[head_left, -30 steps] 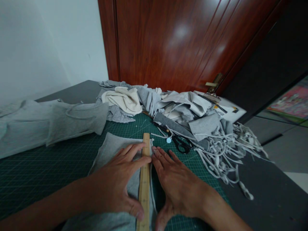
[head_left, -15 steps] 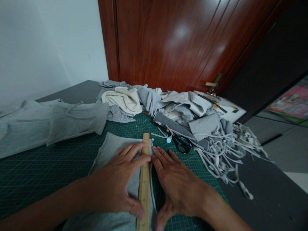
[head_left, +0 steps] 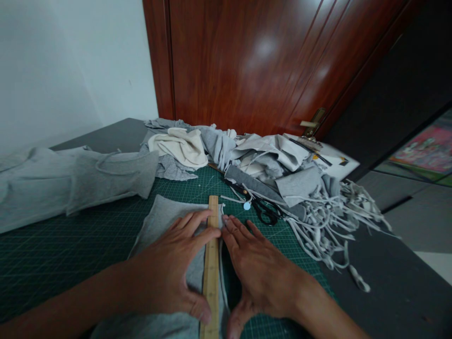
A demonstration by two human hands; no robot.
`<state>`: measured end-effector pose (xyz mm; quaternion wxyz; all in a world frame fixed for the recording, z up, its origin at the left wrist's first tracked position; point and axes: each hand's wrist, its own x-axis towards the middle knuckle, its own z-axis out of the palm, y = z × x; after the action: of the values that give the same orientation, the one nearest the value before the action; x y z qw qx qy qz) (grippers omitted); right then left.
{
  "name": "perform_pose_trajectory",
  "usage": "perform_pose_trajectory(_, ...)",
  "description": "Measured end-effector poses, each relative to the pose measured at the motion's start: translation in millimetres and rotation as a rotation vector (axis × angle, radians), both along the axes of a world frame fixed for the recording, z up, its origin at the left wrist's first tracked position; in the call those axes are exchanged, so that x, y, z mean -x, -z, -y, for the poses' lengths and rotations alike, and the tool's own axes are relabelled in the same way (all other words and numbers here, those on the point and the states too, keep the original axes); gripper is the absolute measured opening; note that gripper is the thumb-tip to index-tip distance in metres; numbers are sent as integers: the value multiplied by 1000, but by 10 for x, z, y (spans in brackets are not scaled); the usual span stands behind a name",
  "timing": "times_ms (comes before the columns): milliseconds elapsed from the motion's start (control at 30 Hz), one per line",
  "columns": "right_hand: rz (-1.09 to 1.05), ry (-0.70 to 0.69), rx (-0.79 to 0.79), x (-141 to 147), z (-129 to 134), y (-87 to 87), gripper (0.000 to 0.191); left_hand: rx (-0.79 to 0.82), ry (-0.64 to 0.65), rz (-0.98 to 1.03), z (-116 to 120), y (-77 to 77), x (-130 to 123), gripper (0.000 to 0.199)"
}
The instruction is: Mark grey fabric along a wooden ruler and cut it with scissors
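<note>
Here, wooden ruler (head_left: 211, 268), under left hand (head_left: 173, 263)

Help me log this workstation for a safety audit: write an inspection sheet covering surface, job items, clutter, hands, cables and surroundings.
Surface: green gridded cutting mat on a dark grey tabletop.
Job items: wooden ruler lying lengthwise on grey fabric, near its right edge.
Clutter: heaped fabric scraps and a cream cloth at the back; tangled fabric strips on the right; black-handled scissors beyond the right hand.
Hands: left hand spread, fingers and thumb on the ruler; right hand open, fingertips at the fabric's right edge.
Cables: nothing seen.
Surroundings: reddish-brown door behind, pale wall on the left.
</note>
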<state>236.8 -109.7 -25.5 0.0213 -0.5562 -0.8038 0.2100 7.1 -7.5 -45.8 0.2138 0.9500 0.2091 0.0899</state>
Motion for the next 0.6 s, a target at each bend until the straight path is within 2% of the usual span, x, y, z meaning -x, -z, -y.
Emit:
perform_pose_trajectory(167, -7, 3, -13, -6, -2, 15, 171, 8, -9, -46, 9, -39, -7, 121)
perform_pose_trajectory(400, -21, -5, -14, -25, -13, 34, 169, -14, 10, 13, -1, -8, 14, 118)
perform_pose_trajectory(600, -13, -3, -32, -19, 0, 24, 170, 1, 7, 17, 4, -56, -14, 116)
